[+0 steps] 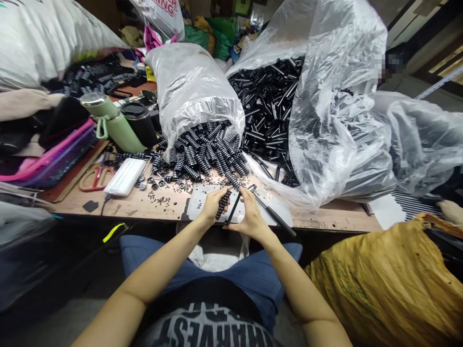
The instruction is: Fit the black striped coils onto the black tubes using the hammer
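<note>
My left hand (212,205) is closed round a black cylinder with rows of pale dots (223,206), held upright at the table's front edge. Between the thumb and fingers of my right hand (253,215) is a slim black stick (234,208), tilted and just right of the dotted cylinder, apart from it. Below both hands lies a pale mat (197,195). A metal rod with a black handle (277,216) rests across the mat beside my right hand. Just beyond, a heap of similar dotted cylinders (202,152) spills from a plastic bag (195,77).
A big clear bag (325,120) holds many black tubes (269,106). To the left are a white power bank (125,177), red-handled scissors (94,179), a green flask (117,125) and a black tumbler (139,123). Tiny dark bits (159,198) litter the table. A yellow sack (383,279) stands at right.
</note>
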Demonstrator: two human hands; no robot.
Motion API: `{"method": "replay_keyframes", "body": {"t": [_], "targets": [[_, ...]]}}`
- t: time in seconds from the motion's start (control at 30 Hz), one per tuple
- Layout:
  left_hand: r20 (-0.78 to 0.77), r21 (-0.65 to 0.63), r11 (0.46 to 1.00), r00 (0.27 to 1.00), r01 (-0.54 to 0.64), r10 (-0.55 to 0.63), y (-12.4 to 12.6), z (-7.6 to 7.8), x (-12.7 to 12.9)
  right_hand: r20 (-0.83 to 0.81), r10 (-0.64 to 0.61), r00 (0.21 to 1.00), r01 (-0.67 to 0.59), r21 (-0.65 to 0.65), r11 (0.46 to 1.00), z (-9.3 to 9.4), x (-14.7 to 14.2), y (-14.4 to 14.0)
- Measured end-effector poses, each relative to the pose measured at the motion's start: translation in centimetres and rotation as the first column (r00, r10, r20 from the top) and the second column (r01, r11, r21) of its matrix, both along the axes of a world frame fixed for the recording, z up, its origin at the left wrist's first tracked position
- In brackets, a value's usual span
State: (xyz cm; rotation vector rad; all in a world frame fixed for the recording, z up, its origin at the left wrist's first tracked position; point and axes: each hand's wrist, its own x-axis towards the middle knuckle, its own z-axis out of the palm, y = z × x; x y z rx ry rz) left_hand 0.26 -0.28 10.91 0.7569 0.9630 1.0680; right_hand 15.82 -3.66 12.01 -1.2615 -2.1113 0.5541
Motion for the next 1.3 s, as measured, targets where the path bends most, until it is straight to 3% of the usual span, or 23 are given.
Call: {"method": "replay_keyframes", "body": {"t": [0.2, 0.53, 0.67, 0.83, 0.93, 1.0, 1.1, 1.2, 1.3], "targets": [[0.043, -0.075, 0.997, 0.998, -0.031, 0.035, -0.4, 0.6, 0.9, 0.039, 0.097, 0.994, -0.099, 0.035, 0.995, 0.8, -1.1, 0.3], [0.073, -0.196, 0.980, 0.997, 0.037, -0.023, -0.3, 1.6, 1.4, -0.169, 0.176, 0.970, -0.187, -0.053, 0.981, -0.7, -0.2, 0.8], [0.035, -0.192, 0.981, 0.999, 0.025, -0.019, -0.4, 1.6, 1.7, -0.158, 0.132, 0.979, -0.146, -0.084, 0.986, -1.1, -0.4, 0.8], [-0.036, -0.191, 0.979, 0.997, 0.066, -0.074, -0.2, 0.5, 1.7, -0.123, 0.039, 0.992, -0.048, -0.076, 0.996, -1.7, -0.8, 0.5], [-0.177, -0.058, 0.993, 0.978, 0.101, -0.110, -0.2, -0.7, 1.7, -0.091, -0.004, 0.996, 0.001, -0.038, 0.999, -2.7, -1.0, 0.5], [-0.405, 0.180, 0.973, 0.912, 0.142, -0.058, -0.4, -1.8, 1.8, -0.060, -0.083, 0.995, 0.082, -0.012, 0.997, -3.8, -1.2, 0.6], [-0.738, 0.476, 0.802, 0.660, 0.362, 0.140, -0.6, -3.9, 2.0, 0.004, -0.193, 0.981, 0.193, 0.022, 0.981, -5.5, -1.1, 0.7], [-0.867, 0.476, 0.657, 0.436, 0.585, 0.241, -0.4, -5.6, 1.6, 0.112, -0.247, 0.963, 0.243, 0.049, 0.969, -6.3, 0.9, 0.5], [-0.896, 0.441, 0.546, 0.315, 0.712, 0.313, 0.2, -6.2, 0.5, 0.276, -0.498, 0.822, 0.479, 0.137, 0.867, -5.7, 5.1, 0.0]]}}
